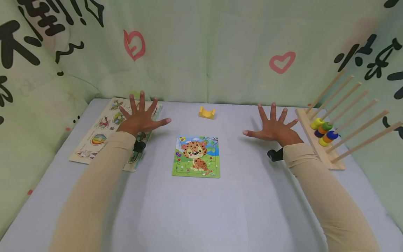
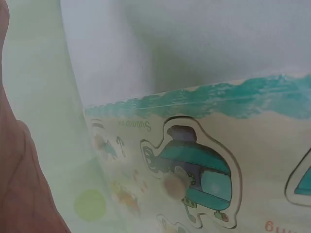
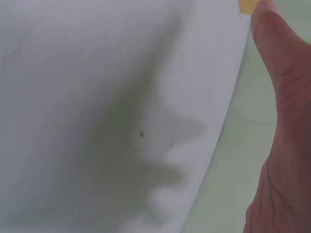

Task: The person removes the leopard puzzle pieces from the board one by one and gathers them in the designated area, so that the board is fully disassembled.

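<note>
My left hand [image 1: 136,120] hovers, fingers spread wide, over the white knob puzzle board [image 1: 82,147] at the left. In the left wrist view a submarine piece [image 2: 214,182] with a round knob sits in that board. On the right, my right hand [image 1: 275,128] also has its fingers spread and holds nothing; a shadow lies on the cloth under it. Between both hands is a square leopard jigsaw puzzle [image 1: 196,156], flat on the table. Behind it stands a small yellow arched block [image 1: 206,112]. Neither hand touches the jigsaw or the block.
Close to my right hand lies a wooden bead rack [image 1: 325,157] with several upright rods; three rods carry yellow, green, orange and blue beads [image 1: 327,126]. White cloth covers the table [image 1: 201,213]. A pale green curtain [image 1: 207,52] hangs behind and at both sides.
</note>
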A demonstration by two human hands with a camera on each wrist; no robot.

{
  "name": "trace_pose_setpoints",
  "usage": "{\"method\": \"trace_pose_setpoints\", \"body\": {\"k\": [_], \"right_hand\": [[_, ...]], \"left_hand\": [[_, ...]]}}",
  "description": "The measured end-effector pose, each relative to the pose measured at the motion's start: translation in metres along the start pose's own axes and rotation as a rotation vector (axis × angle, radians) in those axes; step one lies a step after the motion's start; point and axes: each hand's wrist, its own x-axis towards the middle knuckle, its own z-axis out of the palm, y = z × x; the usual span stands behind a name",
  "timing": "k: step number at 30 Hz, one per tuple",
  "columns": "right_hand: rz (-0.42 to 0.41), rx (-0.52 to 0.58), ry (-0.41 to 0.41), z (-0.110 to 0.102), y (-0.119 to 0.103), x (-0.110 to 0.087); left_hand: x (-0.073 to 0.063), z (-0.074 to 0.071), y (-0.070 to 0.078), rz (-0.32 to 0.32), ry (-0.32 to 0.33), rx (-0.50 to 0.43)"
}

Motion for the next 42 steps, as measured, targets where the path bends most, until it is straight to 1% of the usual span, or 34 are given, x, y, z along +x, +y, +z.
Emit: {"method": "trace_pose_setpoints", "body": {"k": [4,8,13,16,18,22,25,30,33,35,37,40,42], "right_hand": [[-0.001,-0.003,0.005,0.001,0.0,0.0],[-0.022,0.021,-0.003,0.0,0.0,0.001],[-0.09,0.109,-0.027,-0.003,0.0,0.001],[-0.141,0.157,-0.017,-0.003,-0.002,0.001],[-0.171,0.187,-0.003,-0.003,-0.003,0.002],[-0.204,0.261,0.022,-0.003,-0.009,0.003],[-0.226,0.306,0.036,-0.002,-0.014,0.004],[-0.283,0.338,0.057,0.001,-0.023,0.007],[-0.287,0.351,0.058,0.003,-0.029,0.008],[-0.276,0.361,0.055,0.004,-0.032,0.008],[-0.275,0.373,0.047,0.005,-0.036,0.009],[-0.284,0.405,0.036,0.008,-0.04,0.01],[-0.297,0.433,0.033,0.01,-0.044,0.01]], "left_hand": [[0.0,-0.001,0.001,0.009,-0.015,-0.001],[0.002,-0.001,0.002,0.053,-0.041,-0.054],[0.002,0.005,0.0,0.137,-0.059,-0.129],[-0.002,0.009,0.0,0.171,-0.083,-0.182],[-0.006,0.01,0.001,0.177,-0.108,-0.209],[-0.019,0.015,0.003,0.208,-0.137,-0.245],[-0.03,0.022,0.004,0.243,-0.134,-0.23],[-0.051,0.035,0.008,0.287,-0.13,-0.215],[-0.065,0.041,0.014,0.322,-0.135,-0.259],[-0.074,0.045,0.018,0.354,-0.139,-0.264],[-0.083,0.05,0.021,0.389,-0.153,-0.243],[-0.095,0.057,0.027,0.437,-0.177,-0.172],[-0.102,0.06,0.031,0.463,-0.187,-0.145]]}}
